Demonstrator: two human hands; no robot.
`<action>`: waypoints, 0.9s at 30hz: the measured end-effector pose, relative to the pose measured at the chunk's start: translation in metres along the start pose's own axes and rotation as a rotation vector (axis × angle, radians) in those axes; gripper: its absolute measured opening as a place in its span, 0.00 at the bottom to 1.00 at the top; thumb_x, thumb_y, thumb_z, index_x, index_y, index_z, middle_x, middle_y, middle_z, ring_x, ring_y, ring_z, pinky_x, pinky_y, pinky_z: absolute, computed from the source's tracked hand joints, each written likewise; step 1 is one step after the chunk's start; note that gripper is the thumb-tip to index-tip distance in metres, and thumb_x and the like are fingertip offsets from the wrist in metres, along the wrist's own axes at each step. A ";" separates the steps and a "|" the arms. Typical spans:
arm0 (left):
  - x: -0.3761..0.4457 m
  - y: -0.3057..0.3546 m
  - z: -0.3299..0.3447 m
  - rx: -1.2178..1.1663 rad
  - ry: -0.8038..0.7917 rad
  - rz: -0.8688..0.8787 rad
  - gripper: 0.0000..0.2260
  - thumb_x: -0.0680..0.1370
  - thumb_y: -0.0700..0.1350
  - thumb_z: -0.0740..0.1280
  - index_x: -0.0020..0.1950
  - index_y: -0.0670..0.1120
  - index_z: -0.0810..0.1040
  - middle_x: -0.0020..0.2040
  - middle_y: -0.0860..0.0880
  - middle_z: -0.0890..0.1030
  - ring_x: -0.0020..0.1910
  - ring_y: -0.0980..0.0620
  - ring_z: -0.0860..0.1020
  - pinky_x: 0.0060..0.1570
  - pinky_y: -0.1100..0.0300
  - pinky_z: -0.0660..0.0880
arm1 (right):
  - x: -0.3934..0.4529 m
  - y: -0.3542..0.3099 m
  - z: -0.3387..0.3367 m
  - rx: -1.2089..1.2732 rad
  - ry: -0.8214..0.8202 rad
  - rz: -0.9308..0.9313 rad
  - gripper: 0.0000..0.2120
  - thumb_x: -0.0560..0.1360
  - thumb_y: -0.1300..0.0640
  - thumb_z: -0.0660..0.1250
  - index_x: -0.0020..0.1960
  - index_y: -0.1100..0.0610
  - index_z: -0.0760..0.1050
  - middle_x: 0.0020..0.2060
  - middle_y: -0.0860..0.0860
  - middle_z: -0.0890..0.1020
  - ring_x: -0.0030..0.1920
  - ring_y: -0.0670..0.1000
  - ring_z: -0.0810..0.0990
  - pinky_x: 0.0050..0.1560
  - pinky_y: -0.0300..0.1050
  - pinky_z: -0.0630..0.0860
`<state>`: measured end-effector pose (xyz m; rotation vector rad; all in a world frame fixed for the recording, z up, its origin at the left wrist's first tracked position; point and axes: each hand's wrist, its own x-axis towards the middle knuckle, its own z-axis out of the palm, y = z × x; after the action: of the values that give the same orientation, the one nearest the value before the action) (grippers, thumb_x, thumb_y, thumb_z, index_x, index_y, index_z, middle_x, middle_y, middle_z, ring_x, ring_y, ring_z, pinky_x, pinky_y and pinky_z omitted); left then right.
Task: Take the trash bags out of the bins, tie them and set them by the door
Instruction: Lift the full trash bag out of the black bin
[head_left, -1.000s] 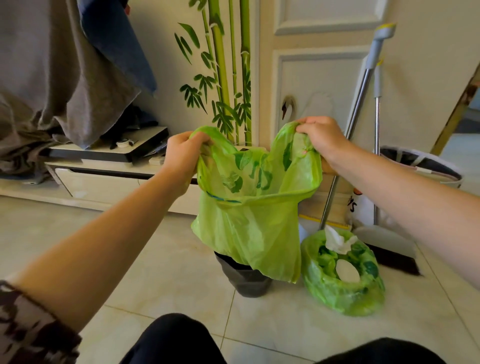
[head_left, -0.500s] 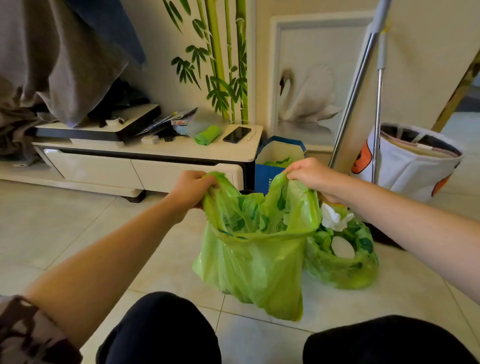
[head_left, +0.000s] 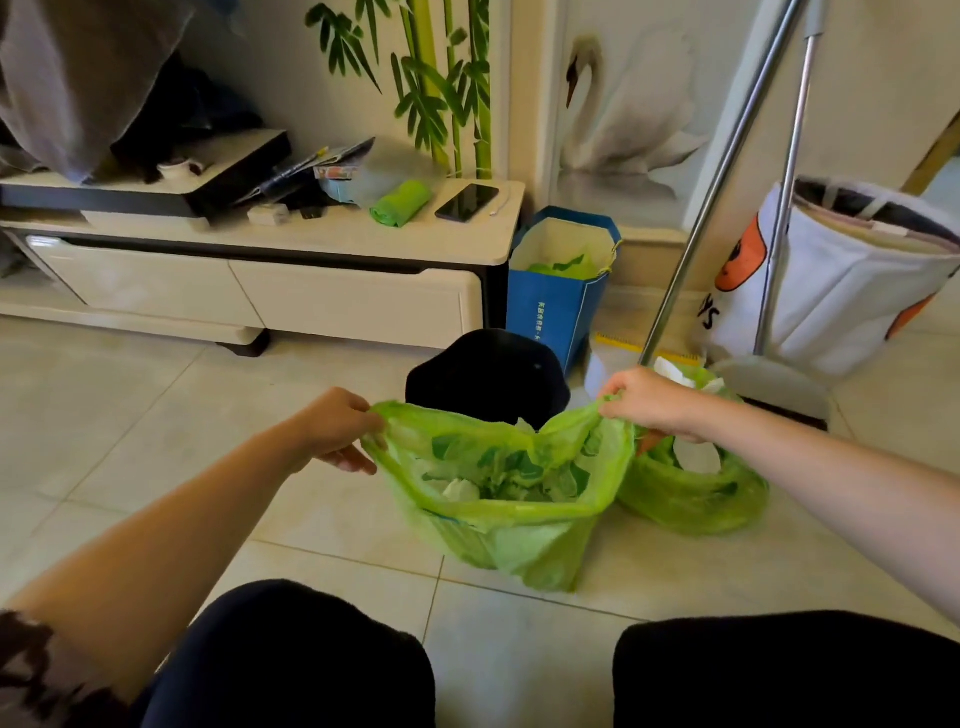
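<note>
A green trash bag (head_left: 519, 540) with green scraps and white paper inside rests on the tiled floor in front of my knees. My left hand (head_left: 332, 428) grips the left side of its rim. My right hand (head_left: 649, 400) pinches the right side, so the mouth is stretched wide. Just behind the bag stands the black bin (head_left: 483, 379), with no bag in it. A second green trash bag (head_left: 691, 493) with white tissue on top sits untied on the floor to the right, partly behind my right wrist.
A low white cabinet (head_left: 363, 301) runs along the wall at the left, with a green bag roll (head_left: 400, 202) and a phone (head_left: 466, 201) on top. A blue paper bag (head_left: 556, 317), a broom and dustpan (head_left: 769, 379) and a white fabric bag (head_left: 841, 291) stand behind.
Both hands have lowered the green bag from above the black bin down to the floor in front of it, with the mouth spread wider. The view has tilted down.
</note>
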<state>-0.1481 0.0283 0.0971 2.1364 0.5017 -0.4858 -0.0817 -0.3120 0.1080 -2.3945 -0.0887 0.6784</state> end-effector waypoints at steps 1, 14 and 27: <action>0.003 -0.005 0.001 0.016 -0.011 -0.012 0.09 0.77 0.40 0.63 0.50 0.34 0.77 0.46 0.41 0.83 0.33 0.44 0.84 0.26 0.61 0.77 | 0.002 0.004 0.003 -0.034 -0.010 0.008 0.11 0.76 0.60 0.61 0.54 0.65 0.76 0.35 0.57 0.74 0.32 0.52 0.74 0.27 0.45 0.79; 0.032 -0.046 -0.014 0.040 0.065 -0.163 0.11 0.77 0.33 0.56 0.56 0.38 0.74 0.46 0.39 0.83 0.36 0.39 0.85 0.30 0.54 0.81 | 0.012 0.045 0.010 -0.186 -0.068 0.207 0.17 0.78 0.61 0.62 0.66 0.61 0.67 0.40 0.55 0.74 0.31 0.51 0.78 0.22 0.44 0.78; 0.041 -0.052 -0.018 -0.030 0.093 -0.163 0.07 0.77 0.40 0.67 0.50 0.36 0.78 0.45 0.38 0.83 0.36 0.43 0.85 0.30 0.59 0.81 | 0.031 0.048 0.011 -0.083 -0.114 0.246 0.10 0.77 0.59 0.64 0.56 0.62 0.71 0.45 0.58 0.77 0.36 0.54 0.82 0.30 0.49 0.82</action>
<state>-0.1374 0.0785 0.0523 2.1067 0.7349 -0.4677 -0.0650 -0.3373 0.0580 -2.4691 0.1346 0.9412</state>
